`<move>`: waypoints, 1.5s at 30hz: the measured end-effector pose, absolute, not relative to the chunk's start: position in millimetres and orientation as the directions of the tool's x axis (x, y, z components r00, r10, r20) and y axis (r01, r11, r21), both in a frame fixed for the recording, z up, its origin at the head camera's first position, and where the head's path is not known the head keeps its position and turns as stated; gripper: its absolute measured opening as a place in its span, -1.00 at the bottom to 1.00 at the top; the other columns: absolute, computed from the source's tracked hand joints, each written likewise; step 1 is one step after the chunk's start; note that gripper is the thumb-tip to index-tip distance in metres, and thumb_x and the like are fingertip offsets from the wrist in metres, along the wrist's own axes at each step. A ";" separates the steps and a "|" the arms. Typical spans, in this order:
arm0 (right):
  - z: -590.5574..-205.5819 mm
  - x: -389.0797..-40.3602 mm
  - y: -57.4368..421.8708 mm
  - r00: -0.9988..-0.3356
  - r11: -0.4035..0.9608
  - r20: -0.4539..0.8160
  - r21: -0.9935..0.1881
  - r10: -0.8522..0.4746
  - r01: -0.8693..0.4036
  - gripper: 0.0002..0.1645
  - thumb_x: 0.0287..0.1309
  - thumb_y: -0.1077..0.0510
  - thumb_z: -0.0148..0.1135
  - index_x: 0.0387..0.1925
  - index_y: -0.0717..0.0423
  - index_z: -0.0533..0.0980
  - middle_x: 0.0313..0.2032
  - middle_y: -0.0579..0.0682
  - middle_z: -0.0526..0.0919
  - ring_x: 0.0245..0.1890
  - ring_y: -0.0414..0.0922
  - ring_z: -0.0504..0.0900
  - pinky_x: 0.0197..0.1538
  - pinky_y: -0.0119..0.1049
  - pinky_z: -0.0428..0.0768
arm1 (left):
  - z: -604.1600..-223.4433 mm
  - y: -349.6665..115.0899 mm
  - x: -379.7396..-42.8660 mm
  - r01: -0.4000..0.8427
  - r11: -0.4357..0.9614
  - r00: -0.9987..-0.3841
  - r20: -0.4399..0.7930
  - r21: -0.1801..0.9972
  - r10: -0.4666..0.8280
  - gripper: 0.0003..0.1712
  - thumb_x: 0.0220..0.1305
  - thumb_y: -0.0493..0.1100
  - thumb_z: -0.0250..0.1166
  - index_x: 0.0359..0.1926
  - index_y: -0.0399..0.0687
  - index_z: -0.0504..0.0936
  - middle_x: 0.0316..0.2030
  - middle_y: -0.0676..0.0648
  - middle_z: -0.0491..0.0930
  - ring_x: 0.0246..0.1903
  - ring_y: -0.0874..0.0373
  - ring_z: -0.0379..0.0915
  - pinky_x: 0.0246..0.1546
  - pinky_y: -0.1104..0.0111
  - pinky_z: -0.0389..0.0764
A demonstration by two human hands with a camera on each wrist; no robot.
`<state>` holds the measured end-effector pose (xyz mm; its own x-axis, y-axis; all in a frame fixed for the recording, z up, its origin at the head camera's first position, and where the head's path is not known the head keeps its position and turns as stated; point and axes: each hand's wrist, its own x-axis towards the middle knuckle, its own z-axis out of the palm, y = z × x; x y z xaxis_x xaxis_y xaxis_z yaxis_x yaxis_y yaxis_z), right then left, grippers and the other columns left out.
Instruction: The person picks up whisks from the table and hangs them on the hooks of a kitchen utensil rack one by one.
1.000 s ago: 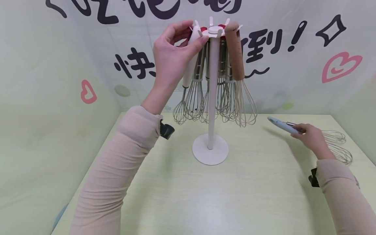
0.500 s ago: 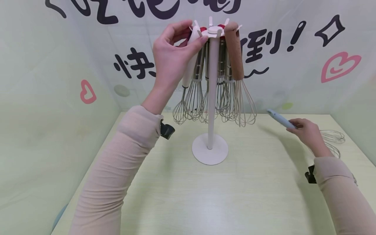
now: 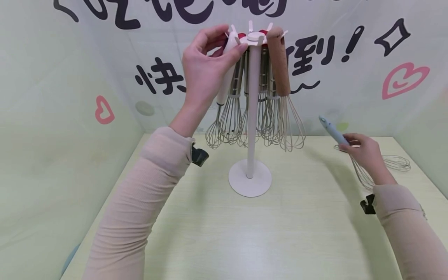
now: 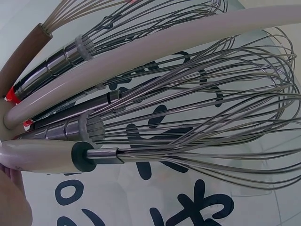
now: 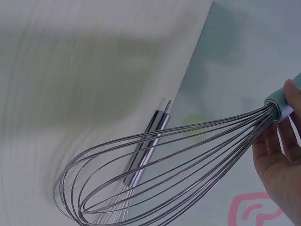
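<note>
At the top of a white stand (image 3: 250, 171), my left hand (image 3: 206, 64) holds the handle of a white-handled whisk (image 3: 225, 83). Its thumb crosses the front of that handle and reaches the stand's hooked top. The same white-handled whisk (image 4: 42, 156) shows low in the left wrist view, with only part of the hand beside it. My right hand (image 3: 365, 155) grips a light-blue-handled whisk (image 3: 331, 130) near the wires, its handle tilted up and its wire loops down towards me. In the right wrist view, fingers wrap the lower handle above the wires (image 5: 188, 165).
Whisks with metal handles (image 3: 236, 77) and a wooden-handled whisk (image 3: 280, 64) hang from the stand. Another metal-handled whisk (image 5: 146, 148) lies on the table (image 3: 280, 237) under the right hand. A printed cloth backdrop (image 3: 115, 70) rises behind and at both sides.
My right hand has lifted the light-blue whisk off the table and moved slightly left, tipping its handle end upward. The left hand and the stand stay in place.
</note>
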<state>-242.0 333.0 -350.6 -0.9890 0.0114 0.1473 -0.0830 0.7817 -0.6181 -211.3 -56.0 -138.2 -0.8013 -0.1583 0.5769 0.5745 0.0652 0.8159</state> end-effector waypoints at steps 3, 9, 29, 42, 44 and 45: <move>-346.2 -241.6 329.1 -0.988 0.769 0.154 -0.634 0.018 -0.085 -0.38 0.31 -0.04 0.11 0.23 0.30 0.36 0.11 0.39 0.47 0.09 0.25 0.46 -0.39 -0.77 0.35 | -138.0 -56.2 -210.1 0.573 0.062 -0.802 0.575 0.817 -0.160 -0.47 0.00 -0.34 0.46 0.05 -0.30 0.55 -0.01 -0.19 0.62 -0.07 0.17 0.56 0.01 0.54 0.64; -338.1 -241.7 321.8 -0.986 0.749 0.163 -0.656 0.021 -0.092 -0.38 0.30 -0.04 0.13 0.22 0.28 0.37 0.11 0.38 0.48 -0.09 -0.25 0.50 -0.38 -0.81 0.38 | -137.1 -55.7 -209.1 0.570 0.049 -0.806 0.569 0.820 -0.159 -0.48 0.00 -0.35 0.46 0.04 -0.31 0.55 0.00 -0.19 0.61 -0.06 0.16 0.56 0.00 0.54 0.64; -309.5 -236.5 291.7 -0.975 0.710 0.222 -0.689 0.021 -0.142 -0.34 0.26 -0.10 0.17 0.25 0.21 0.37 0.14 0.31 0.48 -0.32 -0.72 0.28 -0.33 -0.85 0.40 | -137.3 -48.3 -203.0 0.572 0.049 -0.803 0.570 0.819 -0.173 -0.46 0.00 -0.35 0.46 0.05 -0.33 0.53 -0.01 -0.20 0.59 -0.06 0.17 0.54 0.02 0.58 0.62; -297.6 -236.0 280.8 -0.976 0.674 0.213 -0.727 0.044 -0.128 -0.31 0.28 -0.12 0.13 0.30 0.19 0.32 0.20 0.30 0.44 0.13 0.13 0.52 -0.28 -0.87 0.37 | -140.4 -35.3 -202.6 0.592 0.058 -0.781 0.590 0.804 -0.208 -0.46 0.00 -0.36 0.45 0.04 -0.34 0.51 -0.05 -0.17 0.57 -0.09 0.21 0.50 0.00 0.61 0.62; -295.2 -235.4 279.5 -0.977 0.666 0.208 -0.735 0.046 -0.125 -0.30 0.28 -0.12 0.12 0.31 0.18 0.31 0.21 0.30 0.43 0.18 0.21 0.48 -0.26 -0.85 0.39 | -140.5 -33.1 -202.5 0.596 0.060 -0.775 0.594 0.800 -0.217 -0.46 0.00 -0.36 0.46 0.04 -0.34 0.51 -0.06 -0.17 0.57 -0.10 0.22 0.49 -0.01 0.61 0.62; -294.2 -235.1 278.9 -0.978 0.666 0.205 -0.736 0.049 -0.121 -0.30 0.28 -0.14 0.12 0.31 0.17 0.31 0.21 0.28 0.43 0.18 0.21 0.48 -0.24 -0.84 0.41 | -140.6 -32.1 -202.3 0.598 0.065 -0.772 0.596 0.799 -0.221 -0.46 0.00 -0.35 0.46 0.04 -0.33 0.51 -0.07 -0.16 0.57 -0.11 0.23 0.49 -0.02 0.61 0.62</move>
<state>-235.1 278.9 -294.2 -0.9775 0.0494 0.2051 -0.1208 0.6662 -0.7360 -202.3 -32.1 -140.6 -0.7720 -0.2210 0.5960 0.5980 0.0651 0.7988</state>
